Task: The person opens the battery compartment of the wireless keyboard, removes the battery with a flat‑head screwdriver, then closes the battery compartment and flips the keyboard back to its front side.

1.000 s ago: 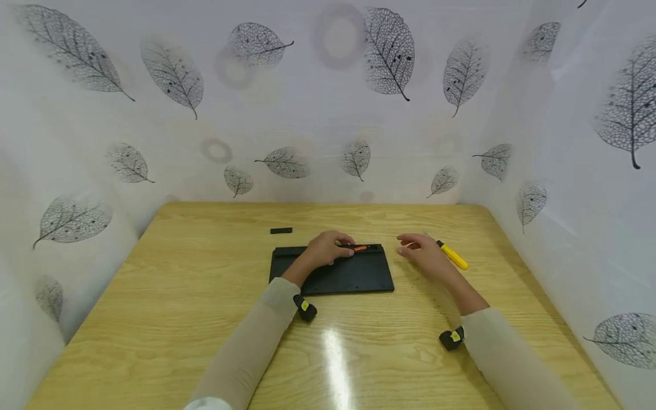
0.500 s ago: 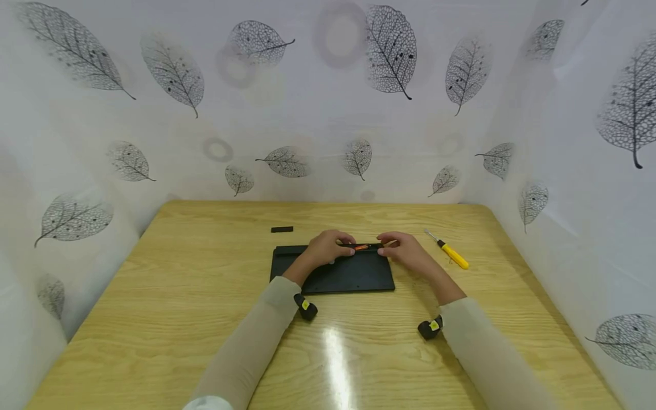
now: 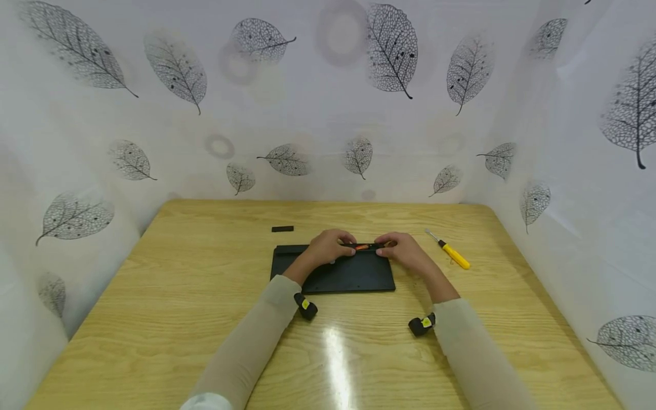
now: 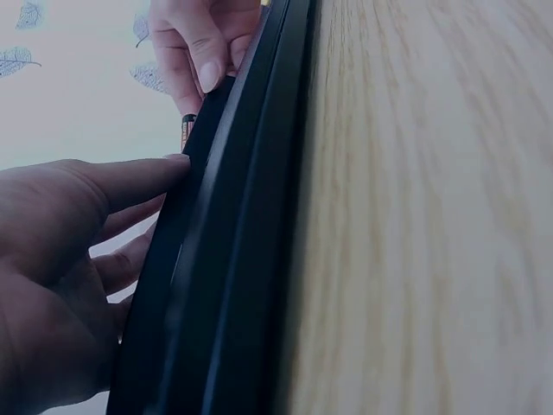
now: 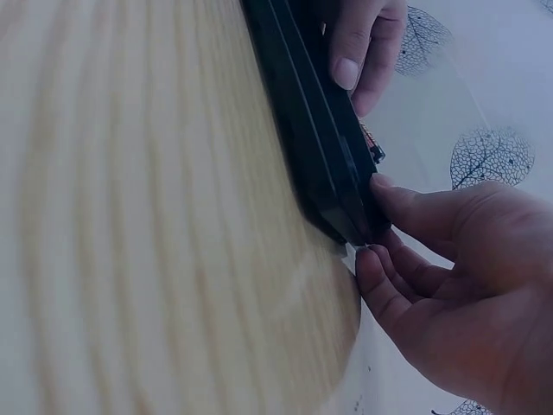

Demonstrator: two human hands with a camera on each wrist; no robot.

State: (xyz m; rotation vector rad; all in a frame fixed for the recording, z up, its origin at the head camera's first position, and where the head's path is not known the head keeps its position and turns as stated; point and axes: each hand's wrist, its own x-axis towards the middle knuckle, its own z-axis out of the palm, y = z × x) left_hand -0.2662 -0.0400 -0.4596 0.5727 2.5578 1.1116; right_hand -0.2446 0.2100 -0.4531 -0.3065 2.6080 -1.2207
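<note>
Straight to mid-table, to a flat black keyboard-like device (image 3: 359,277), laid with its long axis from nine to three o'clock and pointing its raised ridge (image 3: 291,250) at twelve. Gripped along that ridge by the left hand (image 3: 326,248), pinched near its two o'clock corner by the right hand (image 3: 406,250). Between them, peeking out at the ridge, an orange-and-black battery (image 3: 361,247); cannot tell how deep. Out to ten o'clock now, to a small black strip (image 3: 283,229); over to nearly three, to a yellow-handled screwdriver (image 3: 454,254), aiming its shaft at ten. All on a wood-grain tabletop (image 3: 154,313), glaring white at six o'clock. Beyond, at twelve, hung round with leaf-print sheeting (image 3: 318,108).
</note>
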